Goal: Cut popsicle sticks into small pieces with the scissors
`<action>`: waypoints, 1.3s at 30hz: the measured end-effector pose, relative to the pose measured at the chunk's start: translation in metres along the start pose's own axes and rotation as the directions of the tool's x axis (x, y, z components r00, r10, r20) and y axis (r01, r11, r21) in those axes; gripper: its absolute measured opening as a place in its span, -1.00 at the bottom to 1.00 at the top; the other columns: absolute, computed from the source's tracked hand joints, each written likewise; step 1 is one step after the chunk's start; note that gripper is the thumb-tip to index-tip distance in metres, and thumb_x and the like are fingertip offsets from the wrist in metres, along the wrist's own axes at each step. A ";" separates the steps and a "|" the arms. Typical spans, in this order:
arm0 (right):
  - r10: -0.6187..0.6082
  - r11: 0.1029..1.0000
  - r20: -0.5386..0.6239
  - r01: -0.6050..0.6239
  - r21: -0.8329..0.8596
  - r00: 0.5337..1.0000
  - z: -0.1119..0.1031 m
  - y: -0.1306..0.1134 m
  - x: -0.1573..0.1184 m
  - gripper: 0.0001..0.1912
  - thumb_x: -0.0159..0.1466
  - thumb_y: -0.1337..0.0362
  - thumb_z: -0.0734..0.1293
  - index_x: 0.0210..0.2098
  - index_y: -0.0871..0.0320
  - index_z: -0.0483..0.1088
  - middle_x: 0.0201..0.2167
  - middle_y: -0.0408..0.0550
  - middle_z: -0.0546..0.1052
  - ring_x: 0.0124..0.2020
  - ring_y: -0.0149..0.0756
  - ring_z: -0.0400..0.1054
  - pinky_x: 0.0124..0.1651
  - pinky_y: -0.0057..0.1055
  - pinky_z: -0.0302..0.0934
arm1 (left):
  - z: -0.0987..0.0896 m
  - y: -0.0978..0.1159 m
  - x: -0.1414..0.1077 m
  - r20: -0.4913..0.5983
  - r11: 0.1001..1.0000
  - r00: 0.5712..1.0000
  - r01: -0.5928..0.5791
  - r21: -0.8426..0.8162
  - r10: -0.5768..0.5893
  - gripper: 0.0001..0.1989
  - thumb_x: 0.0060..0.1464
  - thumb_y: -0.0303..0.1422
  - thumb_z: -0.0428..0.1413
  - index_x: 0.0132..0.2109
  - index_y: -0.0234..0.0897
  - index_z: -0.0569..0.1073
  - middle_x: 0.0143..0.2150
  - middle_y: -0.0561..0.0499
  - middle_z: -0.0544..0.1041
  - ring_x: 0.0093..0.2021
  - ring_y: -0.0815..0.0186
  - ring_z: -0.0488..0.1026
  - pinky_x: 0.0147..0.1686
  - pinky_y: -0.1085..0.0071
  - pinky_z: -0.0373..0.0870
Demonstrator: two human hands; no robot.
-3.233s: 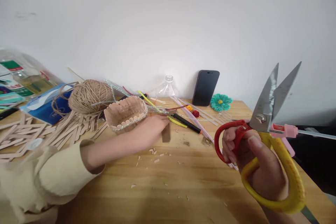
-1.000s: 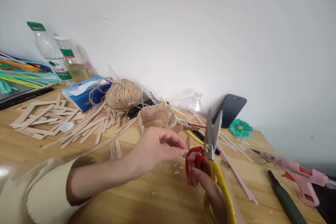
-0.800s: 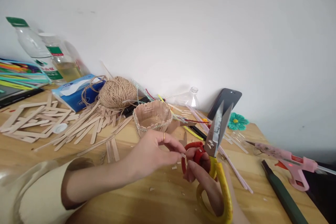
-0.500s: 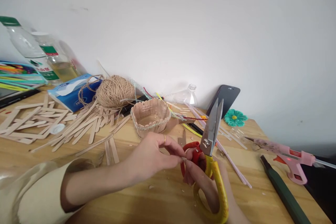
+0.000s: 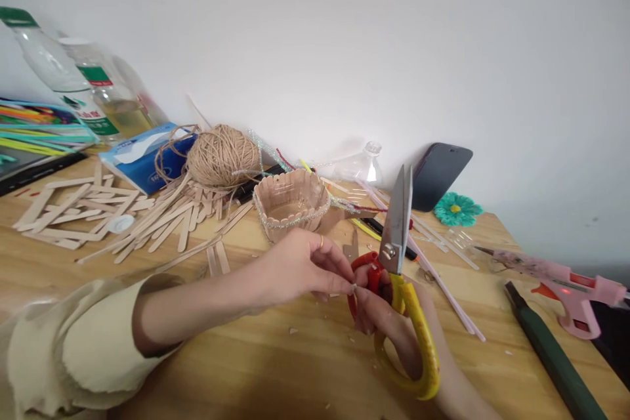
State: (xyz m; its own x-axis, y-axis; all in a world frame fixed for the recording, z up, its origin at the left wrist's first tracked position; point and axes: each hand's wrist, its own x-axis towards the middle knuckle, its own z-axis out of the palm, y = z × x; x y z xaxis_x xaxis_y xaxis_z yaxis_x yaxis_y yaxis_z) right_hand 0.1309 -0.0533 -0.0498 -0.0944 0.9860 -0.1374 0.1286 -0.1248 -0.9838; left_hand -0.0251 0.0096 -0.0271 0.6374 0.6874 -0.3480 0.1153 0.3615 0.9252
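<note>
Scissors (image 5: 394,236) with one red and one yellow handle hang in my right hand (image 5: 394,331), blades pointing up and nearly closed. The same hand's thumb and forefinger meet my left hand (image 5: 305,266) at a tiny pale bit (image 5: 353,287), too small to make out. My left thumb and fingers are pinched together there, above the table. Just beyond sits a small oval basket (image 5: 291,200) of short wooden stick pieces, with a silvery tinsel strand around it. A silver and dark red tinsel stem (image 5: 349,205) extends from its right side.
Loose craft sticks (image 5: 162,216), a twine ball (image 5: 224,156) and a blue tissue pack (image 5: 152,161) lie left. A phone (image 5: 438,177) leans on the wall beside a teal flower (image 5: 455,209). At right are a pink glue gun (image 5: 561,282) and a dark green tool (image 5: 546,348).
The view has shifted, so the table items appear slightly higher and farther right. Both hands keep their fingertips together, and the scissors stay in my right hand.
</note>
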 end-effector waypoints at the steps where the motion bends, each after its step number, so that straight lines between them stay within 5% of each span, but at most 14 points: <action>1: -0.009 1.000 -0.001 0.009 -0.007 1.000 0.000 0.001 0.000 -0.81 0.13 0.20 0.26 -0.52 0.13 0.19 -0.68 -0.28 0.23 -0.66 -0.46 0.12 -0.60 -0.52 0.04 | 0.000 -0.001 0.000 0.001 1.000 1.000 0.007 -0.005 -0.007 -0.90 -0.24 -0.44 0.22 -0.46 -0.35 0.47 -0.56 0.11 0.44 -0.53 0.43 0.31 -0.50 0.48 0.24; 10: -0.008 0.991 0.000 0.008 -0.133 1.000 -0.001 0.004 -0.001 -0.81 0.16 0.19 0.26 -0.50 0.12 0.21 -0.66 -0.28 0.22 -0.63 -0.46 0.06 -0.60 -0.52 -0.04 | -0.002 -0.002 -0.001 -0.003 1.000 1.000 0.024 0.017 -0.024 -0.91 -0.25 -0.44 0.22 -0.48 -0.34 0.46 -0.56 0.12 0.42 -0.52 0.42 0.32 -0.46 0.46 0.26; 23: -0.004 0.989 0.025 0.007 -0.150 1.000 0.002 -0.002 -0.001 -0.80 0.17 0.20 0.22 -0.53 0.12 0.17 -0.67 -0.27 0.21 -0.63 -0.45 0.05 -0.59 -0.51 -0.03 | -0.006 0.000 -0.005 0.005 0.942 1.000 -0.027 0.333 0.027 -0.94 -0.20 -0.46 0.11 -0.48 -0.32 0.48 -0.57 0.14 0.39 -0.50 0.41 0.28 -0.48 0.49 0.17; 39: 0.043 0.994 0.062 -0.037 -0.102 0.997 0.001 -0.003 -0.001 -0.79 0.14 0.20 0.22 -0.56 0.12 0.18 -0.73 -0.28 0.26 -0.70 -0.46 0.17 -0.62 -0.50 0.07 | -0.004 0.000 -0.001 0.069 0.993 0.991 0.111 0.033 -0.113 -0.94 -0.26 -0.46 0.16 -0.50 -0.32 0.43 -0.53 0.11 0.42 -0.49 0.42 0.33 -0.48 0.49 0.30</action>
State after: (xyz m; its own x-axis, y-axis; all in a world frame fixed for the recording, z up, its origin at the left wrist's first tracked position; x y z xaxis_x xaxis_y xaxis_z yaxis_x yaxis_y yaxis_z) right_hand 0.1292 -0.0537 -0.0474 -0.1494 0.9710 -0.1864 0.2323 -0.1487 -0.9612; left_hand -0.0285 0.0114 -0.0278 0.6716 0.5971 -0.4387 0.2100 0.4144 0.8855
